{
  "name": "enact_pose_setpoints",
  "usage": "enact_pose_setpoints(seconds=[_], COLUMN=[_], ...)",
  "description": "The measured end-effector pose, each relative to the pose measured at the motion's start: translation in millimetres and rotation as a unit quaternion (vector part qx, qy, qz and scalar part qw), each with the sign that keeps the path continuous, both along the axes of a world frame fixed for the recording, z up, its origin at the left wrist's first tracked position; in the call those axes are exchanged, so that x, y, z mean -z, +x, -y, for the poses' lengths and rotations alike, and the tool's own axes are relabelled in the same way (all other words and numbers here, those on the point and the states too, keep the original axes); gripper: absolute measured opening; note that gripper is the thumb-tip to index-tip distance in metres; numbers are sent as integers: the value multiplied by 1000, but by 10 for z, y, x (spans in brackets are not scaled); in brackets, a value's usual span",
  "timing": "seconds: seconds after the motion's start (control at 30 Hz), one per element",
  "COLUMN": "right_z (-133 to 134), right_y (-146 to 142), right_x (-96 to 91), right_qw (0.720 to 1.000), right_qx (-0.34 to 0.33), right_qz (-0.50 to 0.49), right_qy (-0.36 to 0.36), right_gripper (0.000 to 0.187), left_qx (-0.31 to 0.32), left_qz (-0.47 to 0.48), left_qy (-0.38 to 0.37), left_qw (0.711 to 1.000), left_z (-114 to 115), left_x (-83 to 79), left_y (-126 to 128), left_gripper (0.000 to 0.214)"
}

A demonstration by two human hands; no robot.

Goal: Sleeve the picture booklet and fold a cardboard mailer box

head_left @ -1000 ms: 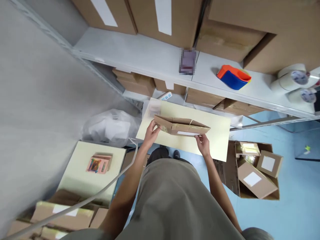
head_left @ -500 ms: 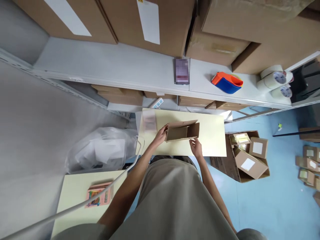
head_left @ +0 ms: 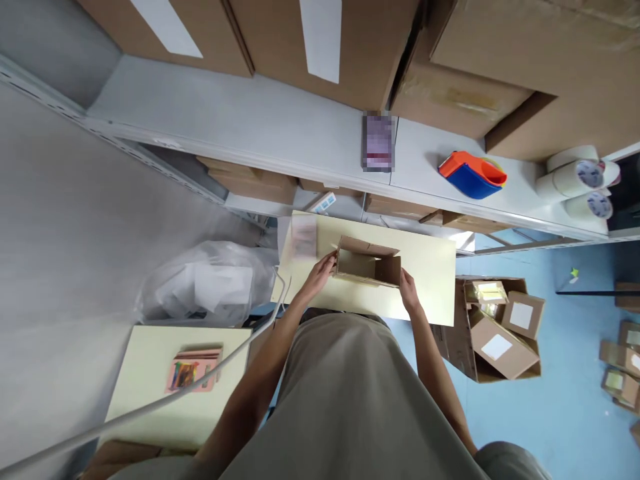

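Observation:
A small brown cardboard box (head_left: pixel 369 262) stands open on a pale yellow table (head_left: pixel 430 267) in front of me. My left hand (head_left: pixel 321 271) grips its left end, fingers curled on the flap. My right hand (head_left: pixel 407 290) holds its right near corner. The box's inside looks empty. A clear plastic packet (head_left: pixel 303 237) lies on the table to the left of the box.
A grey shelf (head_left: pixel 260 127) behind the table carries big cartons, an orange and blue tape dispenser (head_left: pixel 471 176) and tape rolls (head_left: pixel 580 178). A floor carton (head_left: pixel 500 330) of small parcels sits right. A plastic bag (head_left: pixel 210 283) and a second table with a book (head_left: pixel 191 368) lie left.
The flattened box has been opened up into a standing rectangular box. My right hand moved in from the far end to its right near corner. The camera shifted.

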State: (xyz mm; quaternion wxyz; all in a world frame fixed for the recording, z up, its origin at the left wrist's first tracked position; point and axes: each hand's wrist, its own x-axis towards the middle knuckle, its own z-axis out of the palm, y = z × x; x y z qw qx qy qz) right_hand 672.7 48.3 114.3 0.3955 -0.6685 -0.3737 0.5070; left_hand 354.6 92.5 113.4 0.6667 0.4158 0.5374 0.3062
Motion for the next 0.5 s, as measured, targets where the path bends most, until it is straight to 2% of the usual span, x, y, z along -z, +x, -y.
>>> enact_pose_setpoints(seconds=[0.13, 0.3, 0.4, 0.5], right_z=[6, 27, 11, -6], right_y=[27, 199, 303, 351], right_x=[-112, -288, -276, -189], right_qw=[999, 998, 997, 995], right_qx=[-28, -57, -63, -76], right_qz=[-17, 28, 44, 70], right_qy=[-23, -2, 0, 0], right_gripper=[63, 66, 71, 73], left_qx=[-28, -72, -59, -33], left_qz=[-61, -46, -57, -96], left_qy=[17, 21, 17, 9], left_qw=[998, 996, 997, 995], left_z=[44, 103, 128, 147], left_x=[-122, -250, -239, -133], left_y=[93, 208, 341, 463], left_gripper=[82, 78, 76, 81])
